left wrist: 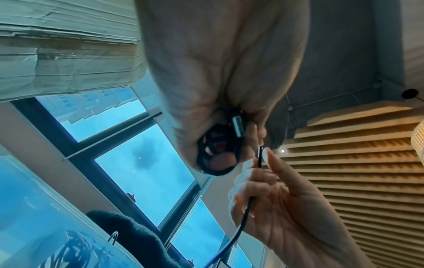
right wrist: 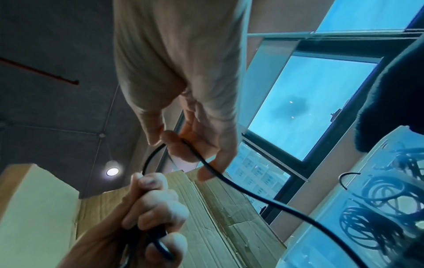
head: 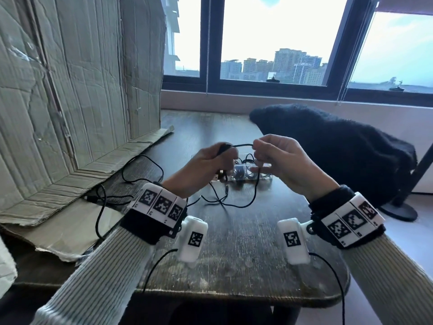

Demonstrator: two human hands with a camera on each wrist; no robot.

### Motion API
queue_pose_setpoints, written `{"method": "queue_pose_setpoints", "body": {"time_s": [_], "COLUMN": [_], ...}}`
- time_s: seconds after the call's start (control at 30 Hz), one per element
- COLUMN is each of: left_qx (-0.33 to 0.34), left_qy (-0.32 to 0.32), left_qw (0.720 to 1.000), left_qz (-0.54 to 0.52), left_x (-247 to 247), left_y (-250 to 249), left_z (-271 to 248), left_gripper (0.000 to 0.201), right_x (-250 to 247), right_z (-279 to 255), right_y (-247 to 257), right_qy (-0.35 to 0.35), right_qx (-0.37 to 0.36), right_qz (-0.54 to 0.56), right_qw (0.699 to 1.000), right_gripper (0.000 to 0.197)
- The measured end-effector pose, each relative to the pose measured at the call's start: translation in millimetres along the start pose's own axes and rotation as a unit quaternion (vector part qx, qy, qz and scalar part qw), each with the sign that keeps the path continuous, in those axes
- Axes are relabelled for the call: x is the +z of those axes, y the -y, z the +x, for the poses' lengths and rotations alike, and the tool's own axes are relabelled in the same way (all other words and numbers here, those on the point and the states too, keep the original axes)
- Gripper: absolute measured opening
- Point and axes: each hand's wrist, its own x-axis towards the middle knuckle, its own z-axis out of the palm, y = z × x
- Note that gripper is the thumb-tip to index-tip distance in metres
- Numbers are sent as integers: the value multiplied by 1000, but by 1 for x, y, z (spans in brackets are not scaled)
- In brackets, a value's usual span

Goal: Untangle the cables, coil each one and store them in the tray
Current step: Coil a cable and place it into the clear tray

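The tray point(head: 264, 165) stands on the table point(head: 246, 242) near its middle, behind both raised hands. Loose cables point(head: 131, 174) lie toward the table's left edge, partly on the cardboard point(head: 70, 90) there. A garment point(head: 328, 146) hangs off the right edge.

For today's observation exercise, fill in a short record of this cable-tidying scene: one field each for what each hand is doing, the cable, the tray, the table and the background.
left hand: grips a small coil of the black cable
right hand: pinches the same cable, feeding a short span across to the left
cable: its loose rest trails down onto the table
tray: clear plastic, behind the hands, already holds coiled dark cables
other cable: lies loose near the cardboard
background: window, dark fuzzy cloth
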Motion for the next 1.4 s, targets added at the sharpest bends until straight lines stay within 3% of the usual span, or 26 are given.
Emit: {"method": "queue_pose_setpoints", "body": {"time_s": [0.17, 0.37, 0.5, 0.7, 0.77, 0.87, 0.97, 1.03, 1.13, 1.27, 1.4], "left_qx": [-16, 28, 19, -5, -2, 33, 31, 22, 31, 25, 11], "left_qy": [-54, -116, -174, -230, -244, -223, -122, -67, -9, 20, -58], "left_qw": [983, 964, 936, 918, 941, 974, 955, 940, 978, 994, 996], "left_qz": [-175, -236, -305, -323, -236, 24, 270, 333, 207, 105, -70], "left_x": [8, 14, 16, 0, -7, -15, -15, -9, 4, 6, 4], "left_y": [3, 2, -3, -8, -5, 9, 19, 18, 17, 17, 12], "left_z": [1, 2, 5, 9, 9, 11, 10, 7, 4, 1, 1], "left_gripper": [21, 22, 25, 19, 19, 27, 44, 61, 74, 33, 30], "right_x": [12, 23, 35, 31, 24, 15, 14, 14, 6, -2, -8], "right_z": [-3, -4, -5, -15, -15, -13, -10, -5, 6, 12, 8], "right_y": [-9, -28, -40, -38, -29, -11, 4, 8, 5, 0, -8], "right_qy": [-8, -42, 18, 177, 190, 173, 146, 112, 28, -70, -45], "right_qx": [4, -28, -14, 51, 61, 21, -52, -103, -132, -99, -32], "right_qz": [8, -51, -94, -171, -194, -275, -292, -324, -309, -214, -149], "right_qw": [1000, 997, 995, 968, 961, 945, 944, 934, 941, 969, 987], "right_gripper": [12, 22, 26, 39, 30, 15, 12, 12, 13, 21, 18]}}
